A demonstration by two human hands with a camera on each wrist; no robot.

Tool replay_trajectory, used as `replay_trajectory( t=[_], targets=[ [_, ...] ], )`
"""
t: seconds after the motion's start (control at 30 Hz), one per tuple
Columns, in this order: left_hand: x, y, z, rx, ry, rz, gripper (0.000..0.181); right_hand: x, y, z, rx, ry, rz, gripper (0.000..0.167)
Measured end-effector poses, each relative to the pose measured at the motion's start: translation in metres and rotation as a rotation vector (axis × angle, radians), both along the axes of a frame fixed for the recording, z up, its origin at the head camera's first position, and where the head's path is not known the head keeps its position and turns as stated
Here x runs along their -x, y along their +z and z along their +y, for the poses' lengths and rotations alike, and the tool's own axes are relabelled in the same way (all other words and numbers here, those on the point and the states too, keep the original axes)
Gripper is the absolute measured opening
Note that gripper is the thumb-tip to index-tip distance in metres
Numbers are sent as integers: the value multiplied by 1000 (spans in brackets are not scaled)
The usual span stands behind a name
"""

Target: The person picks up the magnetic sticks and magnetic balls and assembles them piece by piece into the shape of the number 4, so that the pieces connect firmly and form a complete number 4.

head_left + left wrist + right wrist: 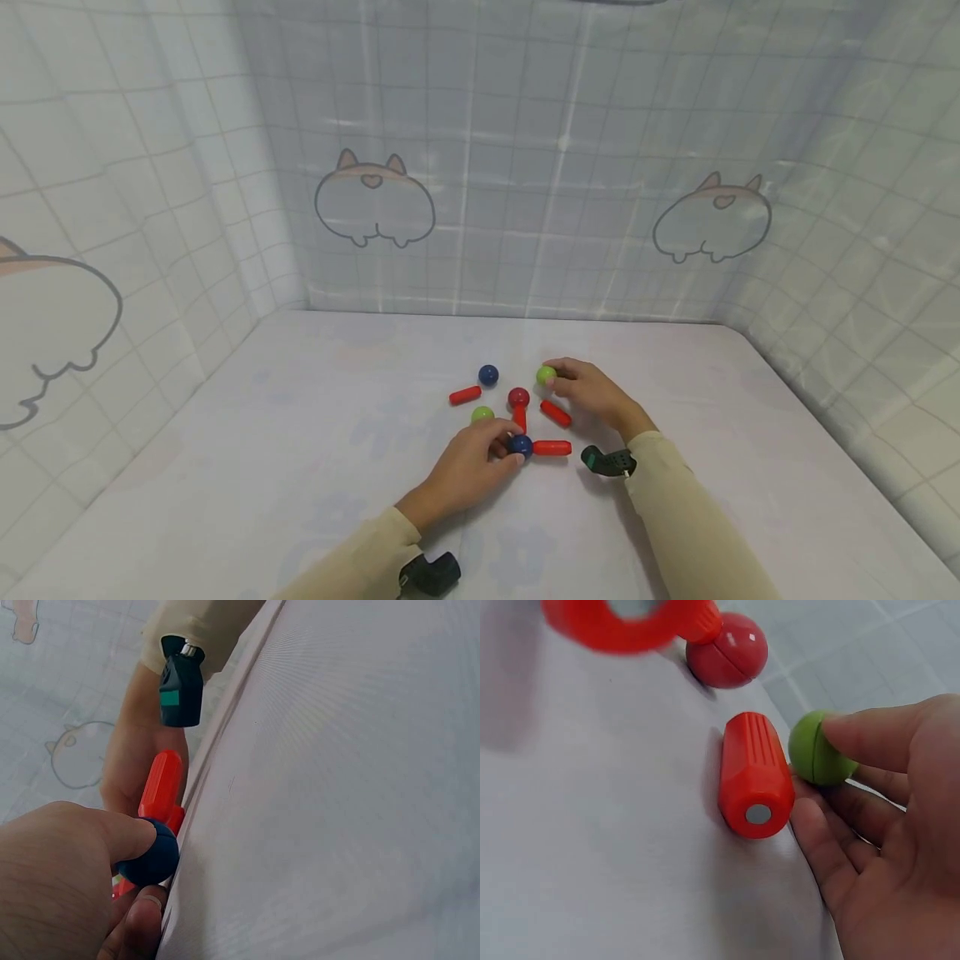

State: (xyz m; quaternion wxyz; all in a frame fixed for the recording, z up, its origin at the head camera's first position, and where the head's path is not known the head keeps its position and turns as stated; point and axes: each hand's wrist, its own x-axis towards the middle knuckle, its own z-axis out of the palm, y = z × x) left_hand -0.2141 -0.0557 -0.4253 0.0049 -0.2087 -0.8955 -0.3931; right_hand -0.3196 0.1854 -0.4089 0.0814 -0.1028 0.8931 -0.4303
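My left hand [468, 467] pinches a dark blue ball [521, 447] between thumb and fingers. From that ball a red rod [552, 448] sticks out to the right. Another red rod [520, 418] runs between the blue ball and a red ball [518, 397] farther back. At the far right of the pieces, my right hand [596, 396] grips a light green ball [821, 750] with its thumb and fingers. Just beside it lies a loose red rod [754, 772], whose end shows a round grey metal disc.
A second blue ball [488, 375] and a loose red rod [465, 396] lie at the back left. Another green ball [482, 413] sits just beyond the left hand, partly hidden by it. White grid-patterned curtains [510, 167] enclose the pale tabletop [300, 433] behind and at the sides.
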Motion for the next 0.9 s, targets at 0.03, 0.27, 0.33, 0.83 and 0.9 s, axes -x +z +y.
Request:
replay_trajectory(
  t=[0.03, 0.27, 0.33, 0.83, 0.9],
  targets=[
    [0, 0, 0, -1, 0, -1, 33, -1, 0, 0, 3, -3, 0, 46],
    [-1, 2, -2, 11, 3, 7, 32, -10, 0, -1, 244, -109, -88, 48],
    [-1, 1, -2, 10, 4, 8, 32, -13, 1, -1, 318, -144, -101, 48],
    [-3, 4, 0, 3, 4, -12, 33, -34, 8, 8, 306, -165, -60, 50],
    [-3, 5, 1, 2, 5, -8, 32, -37, 8, 11, 306, -162, -46, 48]
  ],
)
